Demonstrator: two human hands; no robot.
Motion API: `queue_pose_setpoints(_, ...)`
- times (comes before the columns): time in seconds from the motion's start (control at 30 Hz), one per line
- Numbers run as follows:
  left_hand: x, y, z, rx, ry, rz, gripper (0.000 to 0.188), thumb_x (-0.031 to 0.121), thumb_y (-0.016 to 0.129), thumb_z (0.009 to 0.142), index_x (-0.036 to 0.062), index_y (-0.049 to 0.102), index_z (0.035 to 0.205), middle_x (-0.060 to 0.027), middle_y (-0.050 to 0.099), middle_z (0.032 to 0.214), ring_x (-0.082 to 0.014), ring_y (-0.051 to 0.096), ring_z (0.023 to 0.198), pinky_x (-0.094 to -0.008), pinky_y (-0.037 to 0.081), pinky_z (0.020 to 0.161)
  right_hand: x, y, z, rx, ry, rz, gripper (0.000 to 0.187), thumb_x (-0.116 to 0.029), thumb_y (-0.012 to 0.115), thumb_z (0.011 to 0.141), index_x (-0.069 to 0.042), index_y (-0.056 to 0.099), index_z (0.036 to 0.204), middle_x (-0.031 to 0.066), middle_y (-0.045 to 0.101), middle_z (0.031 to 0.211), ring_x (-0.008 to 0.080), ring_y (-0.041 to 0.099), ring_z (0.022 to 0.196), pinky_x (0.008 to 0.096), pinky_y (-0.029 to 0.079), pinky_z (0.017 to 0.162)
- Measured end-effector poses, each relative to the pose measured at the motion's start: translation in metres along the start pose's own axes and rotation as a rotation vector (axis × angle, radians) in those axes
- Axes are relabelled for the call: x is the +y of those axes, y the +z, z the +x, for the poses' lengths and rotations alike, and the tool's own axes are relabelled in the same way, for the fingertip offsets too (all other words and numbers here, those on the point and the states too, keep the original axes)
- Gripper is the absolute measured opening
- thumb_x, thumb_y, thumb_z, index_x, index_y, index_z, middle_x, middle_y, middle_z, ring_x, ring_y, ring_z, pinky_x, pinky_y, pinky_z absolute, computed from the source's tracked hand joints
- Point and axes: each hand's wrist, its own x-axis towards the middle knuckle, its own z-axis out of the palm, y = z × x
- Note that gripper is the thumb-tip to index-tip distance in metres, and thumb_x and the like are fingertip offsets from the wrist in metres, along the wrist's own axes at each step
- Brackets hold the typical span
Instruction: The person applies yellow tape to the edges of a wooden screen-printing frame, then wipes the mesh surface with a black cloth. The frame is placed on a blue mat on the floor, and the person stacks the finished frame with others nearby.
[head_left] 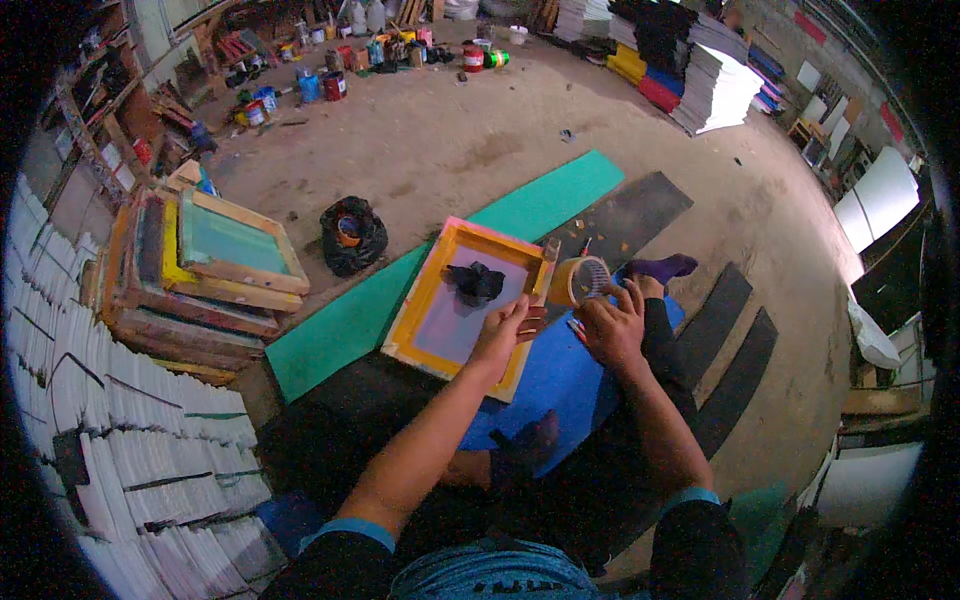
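Note:
A wooden screen-printing frame (404,342) with yellow-orange inner edges lies tilted in front of me. On its pale mesh rests a crumpled black piece of plastic or cloth (478,283). My left hand (508,335) is at the frame's right side, fingers curled together; whatever they pinch is too small to make out. My right hand (613,325) grips a roll of tape (578,283) just right of the frame. Under the frame and hands is a blue sheet (560,385). Red pen-like items lie close to the right hand, partly hidden.
Long green (545,195) and dark foam strips (640,215) lie on the floor. Left stand stacked screen frames (240,240), a black bag (353,237) and bundled white stacks (170,455). Paint cans (333,86) and sheet piles (715,90) are far back. My feet flank the blue sheet.

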Motion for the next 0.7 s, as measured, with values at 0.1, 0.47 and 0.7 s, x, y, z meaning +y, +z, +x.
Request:
queue_pose_setpoints(0.1,0.009,0.012,-0.005,0.003,-0.022,-0.135,0.052,0.050,0.049,0.101,0.0048,0.059,0.125,-0.0072,0.069,0.110,-0.0165,0.066,0.098,-0.0323,0.050,0.088,-0.011,-0.003,0.007,0.012,-0.009,0.020,0.018,-0.019,0.080,0.074,-0.013,0.071,0.088,0.0010,0.073,0.089,0.0243,0.063,0.106,0.0522,0.036,0.106)
queue_pose_setpoints(0.47,0.018,0.012,-0.037,0.172,0.117,-0.044,0.036,0.038,0.068,0.094,0.0039,0.066,0.105,-0.0042,0.068,0.096,-0.0131,0.065,0.088,-0.0276,0.052,0.081,-0.043,-0.017,0.009,-0.010,-0.009,0.094,0.021,-0.019,0.081,0.073,-0.013,0.071,0.090,0.0016,0.073,0.089,0.0239,0.063,0.103,0.0506,0.037,0.105)
queue_pose_setpoints(0.7,0.004,-0.010,-0.034,0.048,0.379,0.370,0.052,0.044,0.082,0.080,0.0017,0.067,0.105,-0.0052,0.068,0.098,-0.0153,0.064,0.093,-0.0296,0.050,0.083,-0.044,-0.020,-0.004,-0.076,0.049,0.236,0.018,-0.018,0.081,0.072,-0.012,0.070,0.085,0.0013,0.069,0.080,0.0235,0.064,0.093,0.0475,0.042,0.100)
